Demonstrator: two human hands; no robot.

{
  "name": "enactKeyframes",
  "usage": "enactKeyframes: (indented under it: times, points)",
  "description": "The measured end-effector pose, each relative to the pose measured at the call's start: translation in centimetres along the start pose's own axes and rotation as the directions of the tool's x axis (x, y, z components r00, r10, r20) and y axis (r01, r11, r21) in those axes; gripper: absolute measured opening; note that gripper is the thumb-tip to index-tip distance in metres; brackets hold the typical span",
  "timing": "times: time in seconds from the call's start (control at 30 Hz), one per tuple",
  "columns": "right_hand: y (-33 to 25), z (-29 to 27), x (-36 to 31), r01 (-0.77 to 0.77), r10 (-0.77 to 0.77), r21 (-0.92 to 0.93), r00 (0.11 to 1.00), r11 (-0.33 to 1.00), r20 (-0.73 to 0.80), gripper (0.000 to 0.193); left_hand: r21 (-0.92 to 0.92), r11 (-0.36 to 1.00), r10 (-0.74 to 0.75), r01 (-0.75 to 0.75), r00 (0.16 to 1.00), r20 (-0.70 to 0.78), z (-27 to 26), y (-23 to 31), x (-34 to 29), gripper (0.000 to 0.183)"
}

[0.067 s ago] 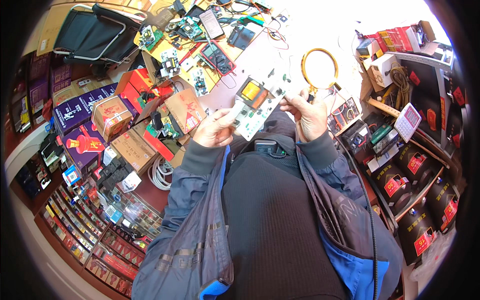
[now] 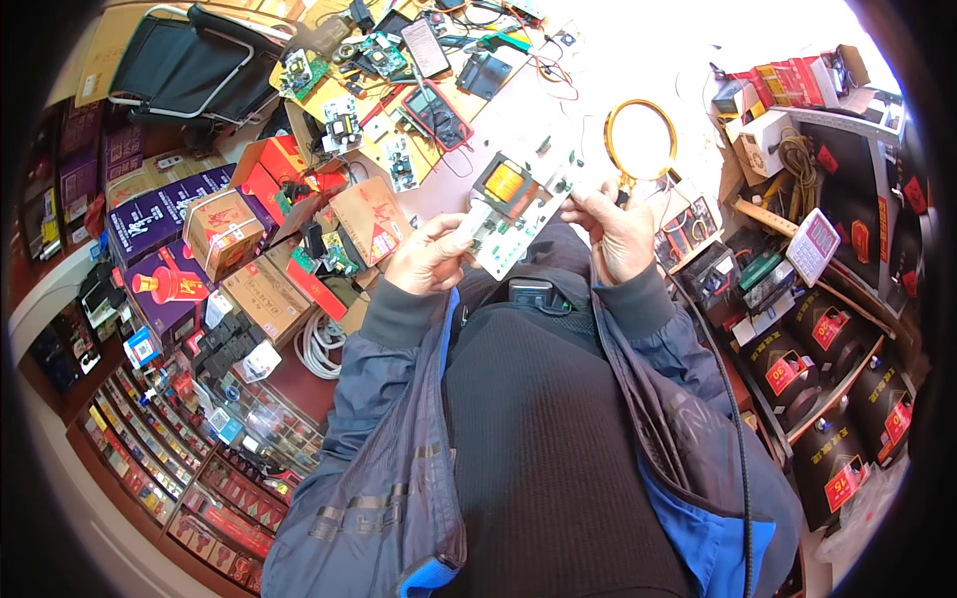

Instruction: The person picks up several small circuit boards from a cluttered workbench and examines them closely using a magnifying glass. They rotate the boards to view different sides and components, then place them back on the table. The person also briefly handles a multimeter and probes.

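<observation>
A pale circuit board [image 2: 510, 239] is held up in front of my chest, tilted, its part-covered side facing me. A large transformer with yellow-orange winding tape [image 2: 510, 186] stands out on it. My left hand [image 2: 431, 257] is closed on the board's lower left edge, thumb on top. At the opposite edge, the thumb and fingers of my right hand [image 2: 616, 234] pinch the board near some small parts. What lies under the board is hidden.
Beyond my hands, a red multimeter [image 2: 437, 115] and other circuit boards [image 2: 341, 125] cover a cluttered bench. A yellow-rimmed ring magnifier [image 2: 640, 140] is past my right hand. Opened cartons [image 2: 369, 221] crowd the left; dark round jars [image 2: 783, 364] fill shelves at right.
</observation>
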State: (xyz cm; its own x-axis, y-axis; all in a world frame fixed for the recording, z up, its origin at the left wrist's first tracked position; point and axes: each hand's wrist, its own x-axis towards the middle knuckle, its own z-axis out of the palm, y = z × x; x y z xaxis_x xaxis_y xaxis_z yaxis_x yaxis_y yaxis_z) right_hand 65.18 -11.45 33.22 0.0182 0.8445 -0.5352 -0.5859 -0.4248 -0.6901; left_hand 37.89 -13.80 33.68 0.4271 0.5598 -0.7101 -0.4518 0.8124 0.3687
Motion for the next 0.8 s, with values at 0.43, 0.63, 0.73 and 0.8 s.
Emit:
enactKeyframes:
  times: [0.43, 0.63, 0.73, 0.8]
  points:
    - [1.3, 2.0, -1.5, 0.038, -0.038, 0.024, 0.999, 0.999, 0.009, 0.011, 0.367, 0.903, 0.289, -0.222, 0.948, -0.136, 0.5, 1.4, -2.7, 0.058]
    - [2.0, 2.7, -1.7, 0.027, -0.027, 0.011, 1.0, 1.0, 0.013, 0.011, 0.385, 0.894, 0.301, -0.23, 0.944, -0.134, -0.1, 1.4, -3.5, 0.058]
    - [2.3, 3.0, -1.7, 0.035, -0.035, 0.02, 0.999, 0.999, 0.016, 0.012, 0.384, 0.897, 0.293, -0.217, 0.944, -0.15, -0.3, 1.5, -3.9, 0.058]
    - [2.4, 3.1, -1.7, 0.034, -0.034, 0.026, 0.999, 0.999, 0.018, 0.013, 0.363, 0.912, 0.266, -0.19, 0.948, -0.173, -0.3, 1.6, -4.0, 0.058]
